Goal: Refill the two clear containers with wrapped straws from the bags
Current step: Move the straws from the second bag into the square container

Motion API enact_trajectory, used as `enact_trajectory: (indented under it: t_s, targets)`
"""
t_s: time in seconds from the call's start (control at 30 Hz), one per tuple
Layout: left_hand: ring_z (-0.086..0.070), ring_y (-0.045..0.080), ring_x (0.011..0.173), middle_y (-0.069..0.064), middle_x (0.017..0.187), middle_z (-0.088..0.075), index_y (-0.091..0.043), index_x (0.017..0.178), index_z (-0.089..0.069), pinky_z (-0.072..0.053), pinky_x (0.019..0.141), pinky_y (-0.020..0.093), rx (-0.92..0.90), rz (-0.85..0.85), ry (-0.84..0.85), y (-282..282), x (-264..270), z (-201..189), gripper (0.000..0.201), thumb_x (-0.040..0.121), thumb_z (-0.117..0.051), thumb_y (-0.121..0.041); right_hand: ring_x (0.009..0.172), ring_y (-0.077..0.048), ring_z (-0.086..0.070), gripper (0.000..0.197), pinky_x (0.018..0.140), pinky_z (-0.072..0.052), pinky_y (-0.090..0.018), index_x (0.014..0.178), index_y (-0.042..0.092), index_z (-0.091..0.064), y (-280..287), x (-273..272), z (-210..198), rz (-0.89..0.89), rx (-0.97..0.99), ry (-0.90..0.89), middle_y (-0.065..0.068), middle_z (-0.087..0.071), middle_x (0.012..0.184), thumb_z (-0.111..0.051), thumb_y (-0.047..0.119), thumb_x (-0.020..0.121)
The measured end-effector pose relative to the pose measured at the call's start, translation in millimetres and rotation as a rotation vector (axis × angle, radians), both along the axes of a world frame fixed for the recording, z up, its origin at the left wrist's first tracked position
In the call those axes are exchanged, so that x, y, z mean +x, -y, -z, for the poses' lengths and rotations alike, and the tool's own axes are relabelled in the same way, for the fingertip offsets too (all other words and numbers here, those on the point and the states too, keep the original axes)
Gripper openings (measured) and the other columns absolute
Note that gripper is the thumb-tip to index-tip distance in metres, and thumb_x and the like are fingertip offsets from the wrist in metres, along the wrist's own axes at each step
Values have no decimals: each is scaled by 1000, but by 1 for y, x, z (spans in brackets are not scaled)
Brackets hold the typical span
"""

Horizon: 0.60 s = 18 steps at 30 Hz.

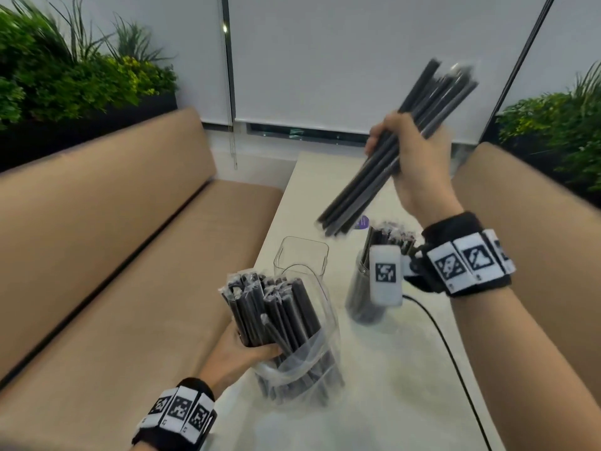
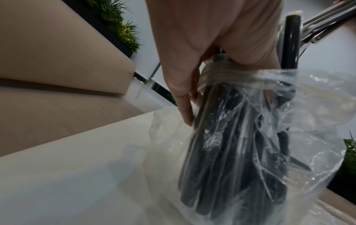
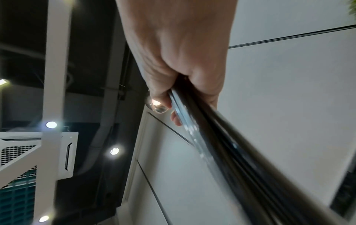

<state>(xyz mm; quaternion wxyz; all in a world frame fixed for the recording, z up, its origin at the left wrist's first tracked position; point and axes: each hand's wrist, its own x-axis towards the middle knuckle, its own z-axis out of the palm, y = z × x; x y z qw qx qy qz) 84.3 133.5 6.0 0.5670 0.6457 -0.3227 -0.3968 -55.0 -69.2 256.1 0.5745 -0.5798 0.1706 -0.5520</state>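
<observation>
A: What can't you make out?

B: The bundle of straws (image 1: 395, 151) in the right hand (image 1: 414, 157) is smeared by motion, so no count is possible. In the right wrist view it runs off the lower right edge.

A: And the left hand (image 1: 239, 348)?

B: Its fingertips are hidden behind the straws in the bag (image 1: 302, 362). The filled container (image 1: 361, 288) near the surface's right edge is half covered by the white wrist device (image 1: 385, 275).
</observation>
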Motion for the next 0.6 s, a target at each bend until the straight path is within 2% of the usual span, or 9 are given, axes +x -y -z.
enact_trajectory:
  t_s: [0.07,0.17,0.23,0.3,0.37,0.43,0.47,0.53,0.6]
  targets:
    - [-74,8,95,-3,105,-78,-15,119,-65,-58,70,17,3,-13,-7,-6,4,0,58,67,-86,-4,60,-23,-61,4,65,-56,-35,86,3,-56,10,16,-9,79,-77,26,-6,-64,65,-58,1,88]
    - [-74,7,94,-5,104,-78,-17,118,-66,-57,68,14,-9,-37,-13,-13,8,2,57,66,-86,-6,66,-23,-62,13,65,-55,-35,92,-2,-60,14,50,30,224,-191,-172,-6,-65,71,-64,8,84]
    - [-74,8,94,-5,103,-78,-19,116,-67,-57,67,15,-12,-39,-27,-18,10,1,54,67,-86,-4,75,-28,-66,8,70,-57,-40,90,11,-60,14,68,79,215,-151,-328,-6,-67,77,-65,8,85]
    - [-74,10,94,-3,102,-79,-20,112,-68,-57,66,14,-32,-44,-38,-22,12,2,52,66,-85,-2,85,-33,-67,19,78,-56,-43,84,24,-56,13,77,127,182,-47,-438,-12,-69,86,-66,8,84]
    - [-74,13,96,-2,103,-79,-22,111,-68,-58,68,15,-46,-53,-45,-25,15,2,55,63,-89,-6,84,-28,-64,19,81,-54,-39,84,24,-57,14,79,159,166,68,-512,-7,-68,87,-70,10,82]
    - [-73,13,99,-2,106,-78,-23,114,-68,-58,71,16,-59,-44,-51,-28,19,4,60,61,-93,-14,88,-22,-62,22,85,-52,-38,94,19,-58,19,77,176,175,120,-590,1,-65,88,-75,15,80]
    - [-73,13,99,-2,106,-78,-23,114,-68,-58,71,16,-61,-39,-55,-29,19,4,61,59,-93,-19,93,-22,-62,27,88,-53,-38,100,17,-58,22,75,180,179,126,-614,1,-65,92,-77,18,80]
    - [-74,13,98,-2,105,-78,-21,112,-69,-58,72,16,-62,-37,-54,-28,21,4,59,58,-94,-21,105,-20,-61,43,93,-50,-35,117,13,-57,29,67,175,182,95,-658,-5,-66,111,-78,23,80]
    - [-74,12,98,-2,105,-78,-20,114,-68,-58,74,17,-54,-35,-40,-26,21,3,58,60,-89,-16,116,-18,-55,61,97,-44,-31,134,10,-47,30,57,158,192,-5,-731,-9,-58,131,-76,26,82]
